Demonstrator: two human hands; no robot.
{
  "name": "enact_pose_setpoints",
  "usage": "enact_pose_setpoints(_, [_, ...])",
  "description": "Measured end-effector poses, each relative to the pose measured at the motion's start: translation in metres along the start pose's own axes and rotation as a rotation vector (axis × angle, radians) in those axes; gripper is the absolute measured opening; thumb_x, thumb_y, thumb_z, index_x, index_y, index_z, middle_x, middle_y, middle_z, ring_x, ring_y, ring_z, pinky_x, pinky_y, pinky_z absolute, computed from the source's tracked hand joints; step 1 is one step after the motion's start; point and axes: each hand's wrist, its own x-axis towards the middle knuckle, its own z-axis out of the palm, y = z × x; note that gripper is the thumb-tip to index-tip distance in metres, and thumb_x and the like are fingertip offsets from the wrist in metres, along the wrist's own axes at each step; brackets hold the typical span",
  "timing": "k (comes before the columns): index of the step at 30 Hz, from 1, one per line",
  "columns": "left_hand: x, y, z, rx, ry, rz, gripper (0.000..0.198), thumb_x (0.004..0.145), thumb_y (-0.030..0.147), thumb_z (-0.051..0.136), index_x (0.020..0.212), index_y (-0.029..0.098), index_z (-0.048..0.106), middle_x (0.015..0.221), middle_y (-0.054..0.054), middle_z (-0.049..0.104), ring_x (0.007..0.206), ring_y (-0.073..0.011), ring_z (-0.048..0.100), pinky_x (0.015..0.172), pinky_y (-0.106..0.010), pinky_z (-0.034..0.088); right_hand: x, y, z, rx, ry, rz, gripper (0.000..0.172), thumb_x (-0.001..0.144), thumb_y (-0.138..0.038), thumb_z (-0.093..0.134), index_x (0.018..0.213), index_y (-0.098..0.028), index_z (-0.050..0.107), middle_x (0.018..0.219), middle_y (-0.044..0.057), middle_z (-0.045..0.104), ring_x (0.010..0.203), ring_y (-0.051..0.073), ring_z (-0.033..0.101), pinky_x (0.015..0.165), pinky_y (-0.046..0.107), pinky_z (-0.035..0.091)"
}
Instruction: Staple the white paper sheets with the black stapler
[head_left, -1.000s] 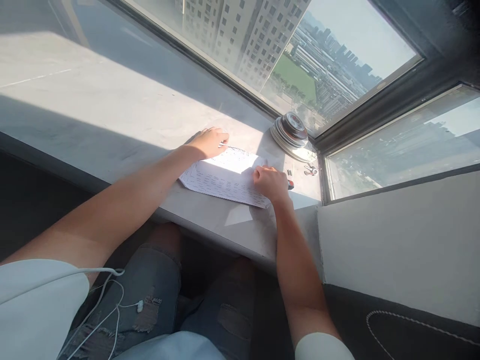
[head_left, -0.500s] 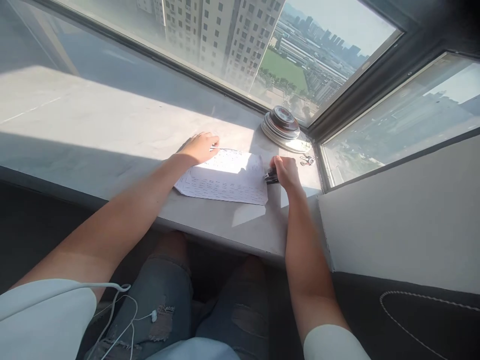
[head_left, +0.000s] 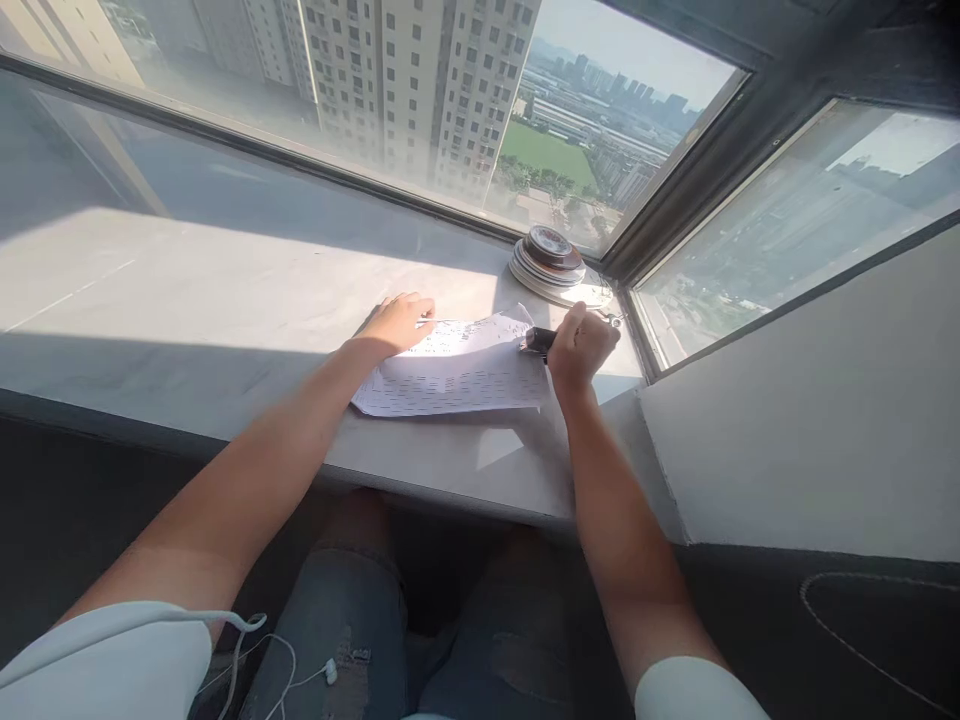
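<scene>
Printed sheets of paper (head_left: 457, 385) lie on the pale ledge in front of me, their right side raised and bent. At their upper left corner is my left hand (head_left: 401, 323), closed with the sheets' edge between its fingers. My right hand (head_left: 583, 345) is closed around a black stapler (head_left: 538, 340). The stapler's front end meets the right edge of the sheets. Most of the stapler's body is hidden by my fingers.
Behind my right hand, a stack of plates (head_left: 551, 270) stands in the window corner. Small metal items (head_left: 613, 320) lie beside it. A window frame (head_left: 675, 180) and a white wall (head_left: 810, 420) bound the right side. White earphones (head_left: 331, 671) hang over my lap.
My right hand has turned, bringing the stapler onto the right edge of the sheets. That side of the paper has lifted and bent. The view has shifted slightly.
</scene>
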Motion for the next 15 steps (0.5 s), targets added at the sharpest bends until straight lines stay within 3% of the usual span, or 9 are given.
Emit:
enact_pose_setpoints(2, [0.0, 0.0, 0.0, -0.001, 0.002, -0.007, 0.017, 0.098, 0.033, 0.056, 0.103, 0.023, 0.068, 0.117, -0.01, 0.069, 0.117, -0.0306, 0.062, 0.105, -0.046, 0.045, -0.003, -0.012, 0.0, -0.007, 0.147, 0.022, 0.06, 0.112, -0.039, 0.023, 0.058, -0.023, 0.043, 0.057, 0.0, 0.033, 0.058, 0.018, 0.043, 0.062, 0.033, 0.034])
enact_pose_setpoints(4, [0.001, -0.001, 0.0, -0.001, 0.005, -0.007, 0.016, 0.098, 0.033, 0.057, 0.103, 0.023, 0.069, 0.117, -0.011, 0.069, 0.116, -0.0305, 0.062, 0.103, -0.045, 0.046, -0.001, -0.013, -0.001, -0.022, 0.211, 0.065, 0.058, 0.112, -0.038, 0.027, 0.057, -0.024, 0.038, 0.057, -0.002, 0.028, 0.056, 0.016, 0.039, 0.061, 0.033, 0.031])
enact_pose_setpoints(10, [0.001, -0.003, 0.003, -0.011, 0.029, 0.01, 0.014, 0.097, 0.03, 0.059, 0.103, 0.023, 0.069, 0.115, -0.011, 0.069, 0.116, -0.0299, 0.061, 0.101, -0.044, 0.045, 0.021, 0.033, -0.015, -0.125, 0.312, 0.294, 0.058, 0.11, -0.039, 0.037, 0.055, -0.026, 0.024, 0.054, -0.007, 0.013, 0.051, 0.014, 0.018, 0.059, 0.034, 0.025])
enact_pose_setpoints(13, [0.001, -0.003, 0.004, -0.014, 0.047, 0.024, 0.014, 0.097, 0.03, 0.059, 0.101, 0.023, 0.069, 0.113, -0.01, 0.069, 0.113, -0.0287, 0.061, 0.099, -0.043, 0.045, 0.024, 0.041, -0.019, -0.1, 0.391, 0.336, 0.059, 0.112, -0.039, 0.031, 0.054, -0.026, 0.024, 0.054, -0.006, 0.013, 0.051, 0.014, 0.019, 0.059, 0.034, 0.025])
enact_pose_setpoints(15, [0.001, -0.004, 0.004, -0.026, 0.041, 0.04, 0.014, 0.097, 0.032, 0.059, 0.1, 0.023, 0.069, 0.111, -0.009, 0.068, 0.111, -0.0281, 0.061, 0.096, -0.042, 0.045, 0.02, 0.03, -0.017, -0.047, 0.405, 0.286, 0.059, 0.112, -0.039, 0.027, 0.055, -0.026, 0.027, 0.054, -0.005, 0.017, 0.051, 0.014, 0.025, 0.059, 0.034, 0.026])
